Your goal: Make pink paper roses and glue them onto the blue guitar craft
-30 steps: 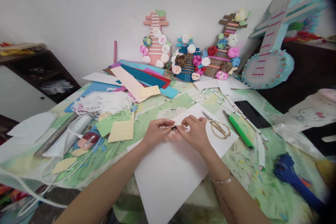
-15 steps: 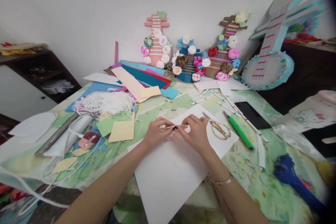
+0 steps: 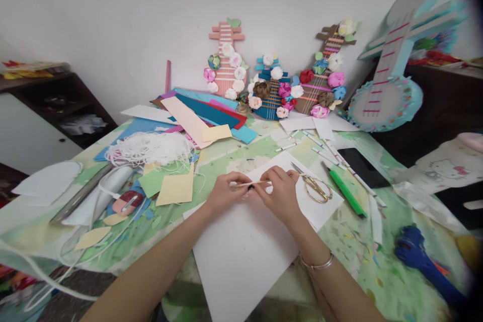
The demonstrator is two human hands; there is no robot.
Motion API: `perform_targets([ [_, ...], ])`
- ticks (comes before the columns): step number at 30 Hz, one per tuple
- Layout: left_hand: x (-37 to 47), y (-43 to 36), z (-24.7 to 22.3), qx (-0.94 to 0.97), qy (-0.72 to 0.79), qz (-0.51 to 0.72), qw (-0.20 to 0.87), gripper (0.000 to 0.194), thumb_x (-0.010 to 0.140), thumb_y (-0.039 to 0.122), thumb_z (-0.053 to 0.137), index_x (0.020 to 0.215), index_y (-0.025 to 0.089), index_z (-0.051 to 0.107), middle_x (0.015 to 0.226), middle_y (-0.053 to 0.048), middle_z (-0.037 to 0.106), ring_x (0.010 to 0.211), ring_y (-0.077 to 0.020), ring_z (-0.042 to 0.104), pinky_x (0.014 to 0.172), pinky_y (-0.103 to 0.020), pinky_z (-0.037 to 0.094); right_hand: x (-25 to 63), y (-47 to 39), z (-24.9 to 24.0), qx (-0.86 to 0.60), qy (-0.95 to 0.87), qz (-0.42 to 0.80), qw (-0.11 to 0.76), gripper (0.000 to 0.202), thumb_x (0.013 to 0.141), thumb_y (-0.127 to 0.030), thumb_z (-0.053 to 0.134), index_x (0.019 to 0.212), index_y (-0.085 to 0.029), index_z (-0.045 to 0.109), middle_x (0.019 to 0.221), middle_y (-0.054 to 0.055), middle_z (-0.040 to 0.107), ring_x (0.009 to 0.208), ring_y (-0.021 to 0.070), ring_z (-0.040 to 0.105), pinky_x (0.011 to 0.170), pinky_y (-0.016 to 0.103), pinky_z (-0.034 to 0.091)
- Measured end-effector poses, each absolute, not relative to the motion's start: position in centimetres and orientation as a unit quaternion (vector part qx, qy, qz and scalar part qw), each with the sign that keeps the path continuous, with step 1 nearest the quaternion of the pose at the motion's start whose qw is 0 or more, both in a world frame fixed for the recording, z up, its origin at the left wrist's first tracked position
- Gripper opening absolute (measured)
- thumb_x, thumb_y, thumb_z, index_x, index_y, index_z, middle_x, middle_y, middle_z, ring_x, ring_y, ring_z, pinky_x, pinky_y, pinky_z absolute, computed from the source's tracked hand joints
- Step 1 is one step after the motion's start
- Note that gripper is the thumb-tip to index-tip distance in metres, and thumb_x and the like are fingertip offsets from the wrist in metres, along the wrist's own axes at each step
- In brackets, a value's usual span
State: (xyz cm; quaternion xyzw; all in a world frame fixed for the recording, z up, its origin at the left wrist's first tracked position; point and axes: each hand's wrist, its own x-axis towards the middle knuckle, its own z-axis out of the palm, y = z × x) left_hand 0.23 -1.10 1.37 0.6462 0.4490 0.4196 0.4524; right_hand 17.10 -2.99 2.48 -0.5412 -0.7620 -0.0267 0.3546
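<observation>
Most of the thin stick (image 3: 252,183) was hidden by the fingertips at frame centre; its make was too small to tell. Both forearms ran off the bottom edge, and the right edge of the frame was dark and blurred

Bright, even, diffuse light; soft faint shadows on tabletop (image 3: 226,153). No harsh glare. Sharp at centre, smeared and bent toward edges. Dark vignette at right edge, upper and lower corners. Wide-angle stretch throughout.
</observation>
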Motion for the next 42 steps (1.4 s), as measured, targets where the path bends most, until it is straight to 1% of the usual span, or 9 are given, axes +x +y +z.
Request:
perform_targets([
  [3,0.3,-1.1,1.3,0.678,0.442,0.447,0.381,0.01,0.072,0.022,0.063,0.078,0.016,0.068,0.08,-0.006,0.067,0.078,-0.0167,0.06,0.071,-0.029,0.05,17.0,-3.0,2.4,-0.541,-0.759,-0.03,0.36,0.016,0.081,-0.033,0.056,0.075,-0.019,0.051,0.077,0.001,0.06,0.077,0.016,0.053,0.077,0.034,0.022],
  [5,0.3,-1.1,1.1,0.702,0.423,0.467,0.332,0.01,0.073,0.019,0.062,0.079,0.017,0.069,0.08,-0.006,0.067,0.081,-0.0172,0.06,0.074,-0.03,0.049,17.0,-3.0,2.3,-0.54,-0.757,-0.036,0.366,0.015,0.08,-0.033,0.056,0.081,-0.018,0.051,0.081,0.001,0.061,0.079,0.0164,0.054,0.077,0.034,0.022],
  [10,0.3,-1.0,0.5,0.721,0.38,0.505,0.285,0.01,0.076,0.02,0.062,0.08,0.021,0.071,0.077,-0.005,0.067,0.08,-0.0172,0.059,0.074,-0.031,0.049,17.0,-3.0,2.3,-0.537,-0.756,-0.041,0.372,0.018,0.082,-0.034,0.053,0.091,-0.019,0.051,0.087,0.002,0.062,0.081,0.0164,0.055,0.079,0.034,0.022],
  [14,0.3,-0.9,0.4,0.718,0.372,0.532,0.252,0.011,0.076,0.02,0.063,0.083,0.022,0.071,0.077,-0.004,0.068,0.081,-0.017,0.058,0.075,-0.032,0.05,17.1,-2.8,2.3,-0.539,-0.752,-0.065,0.372,0.017,0.083,-0.035,0.053,0.085,-0.018,0.049,0.084,0.003,0.06,0.081,0.017,0.054,0.079,0.034,0.024],
  [18,0.2,-0.8,0.3,0.725,0.375,0.533,0.224,0.013,0.077,0.02,0.06,0.084,0.023,0.071,0.078,-0.004,0.069,0.086,-0.0186,0.057,0.075,-0.034,0.05,17.3,-2.5,2.1,-0.552,-0.742,-0.087,0.37,0.025,0.081,-0.041,0.055,0.074,-0.019,0.045,0.072,0.0,0.055,0.072,0.016,0.051,0.076,0.034,0.025],
  [21,0.3,-0.8,0.3,0.733,0.375,0.527,0.211,0.013,0.078,0.019,0.059,0.083,0.023,0.071,0.077,-0.005,0.07,0.087,-0.0197,0.057,0.076,-0.035,0.05,17.3,-2.5,2.0,-0.558,-0.736,-0.079,0.375,0.027,0.078,-0.042,0.057,0.07,-0.02,0.044,0.069,-0.001,0.052,0.069,0.015,0.049,0.075,0.033,0.025],
  [30,0.3,-1.0,0.5,0.741,0.377,0.512,0.218,0.011,0.075,0.019,0.062,0.082,0.022,0.07,0.077,-0.005,0.069,0.087,-0.02,0.057,0.077,-0.035,0.049,17.3,-2.6,2.1,-0.563,-0.731,-0.089,0.375,0.026,0.079,-0.037,0.056,0.069,-0.02,0.038,0.068,-0.001,0.049,0.069,0.0151,0.048,0.075,0.033,0.025],
  [36,0.2,-1.2,1.3,0.714,0.388,0.508,0.287,0.008,0.074,0.022,0.064,0.078,0.02,0.07,0.077,-0.007,0.066,0.084,-0.0192,0.058,0.076,-0.033,0.049,17.3,-2.7,2.2,-0.548,-0.738,-0.096,0.381,0.024,0.079,-0.035,0.055,0.07,-0.021,0.037,0.068,-0.001,0.049,0.07,0.0163,0.048,0.076,0.034,0.025],
  [42,0.0,-1.1,1.5,0.689,0.41,0.48,0.356,0.008,0.072,0.021,0.066,0.077,0.018,0.07,0.079,-0.007,0.066,0.084,-0.019,0.059,0.076,-0.031,0.047,17.4,-2.7,2.2,-0.538,-0.746,-0.102,0.378,0.027,0.08,-0.039,0.055,0.071,-0.021,0.038,0.069,0.0,0.049,0.071,0.0167,0.047,0.076,0.034,0.025],
])
